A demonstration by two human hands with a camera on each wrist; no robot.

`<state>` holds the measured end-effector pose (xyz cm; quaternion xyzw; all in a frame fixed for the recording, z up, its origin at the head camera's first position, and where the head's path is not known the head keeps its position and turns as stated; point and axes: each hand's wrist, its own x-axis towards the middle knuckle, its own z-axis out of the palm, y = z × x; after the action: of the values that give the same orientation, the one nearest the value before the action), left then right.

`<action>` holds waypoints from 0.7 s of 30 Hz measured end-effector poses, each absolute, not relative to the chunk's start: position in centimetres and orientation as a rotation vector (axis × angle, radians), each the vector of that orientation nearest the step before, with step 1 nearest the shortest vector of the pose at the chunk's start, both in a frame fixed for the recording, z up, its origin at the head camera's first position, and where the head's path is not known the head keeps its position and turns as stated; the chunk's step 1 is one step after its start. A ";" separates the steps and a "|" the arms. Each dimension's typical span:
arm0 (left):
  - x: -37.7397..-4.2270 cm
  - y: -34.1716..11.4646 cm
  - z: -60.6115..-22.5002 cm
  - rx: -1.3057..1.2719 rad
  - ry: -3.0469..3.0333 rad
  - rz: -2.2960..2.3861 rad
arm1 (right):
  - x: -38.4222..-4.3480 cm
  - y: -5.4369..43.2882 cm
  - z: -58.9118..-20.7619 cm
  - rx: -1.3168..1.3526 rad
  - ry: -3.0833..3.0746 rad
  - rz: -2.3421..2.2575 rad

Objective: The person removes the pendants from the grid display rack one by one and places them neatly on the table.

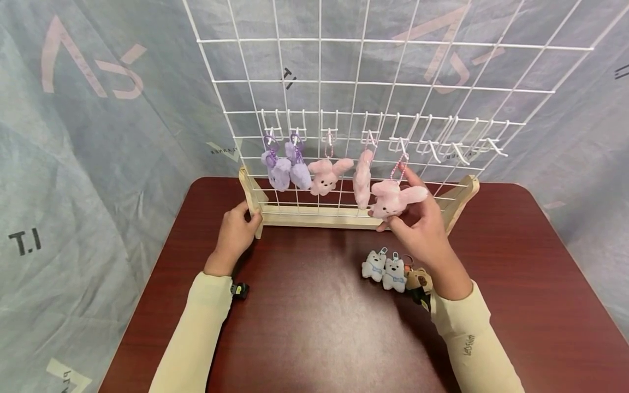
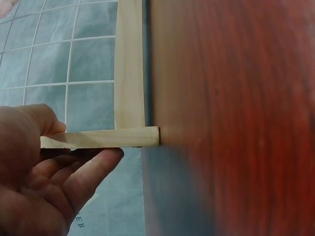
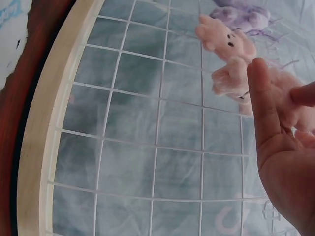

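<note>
Directly below a white hook, the rightmost pink plush charm is pinched in the right hand, its cord reaching up toward the hook and one long ear pointing right, while the farther left hand grips the wooden end of the wire rack.

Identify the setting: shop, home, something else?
Probably a staged booth mimicking a small shop display, not an actual store: grey printed sheeting surrounds a bare-topped wooden-look table, where a white wire grid is hung with plush keychains.
</note>
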<state>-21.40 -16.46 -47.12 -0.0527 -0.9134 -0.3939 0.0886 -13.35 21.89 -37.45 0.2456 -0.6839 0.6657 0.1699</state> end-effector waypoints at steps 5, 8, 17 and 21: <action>-21.4 -16.4 -47.1 -0.151 -2.720 -1.162 | -12.9 21.7 -37.0 0.752 -1.909 1.931; -21.5 -16.4 -47.2 -0.151 -2.712 -1.153 | -12.8 21.6 -36.8 0.800 -1.862 1.965; -21.5 -16.4 -47.1 -0.151 -2.714 -1.153 | -12.6 21.6 -36.3 0.907 -1.799 1.984; -21.5 -16.5 -47.2 -0.155 -2.720 -1.150 | -12.4 21.5 -36.1 0.933 -1.769 1.966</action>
<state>-21.46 -16.45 -47.15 -0.0522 -0.9159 -0.3873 0.0919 -12.44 21.52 -36.13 0.3279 -0.6218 0.6912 0.1677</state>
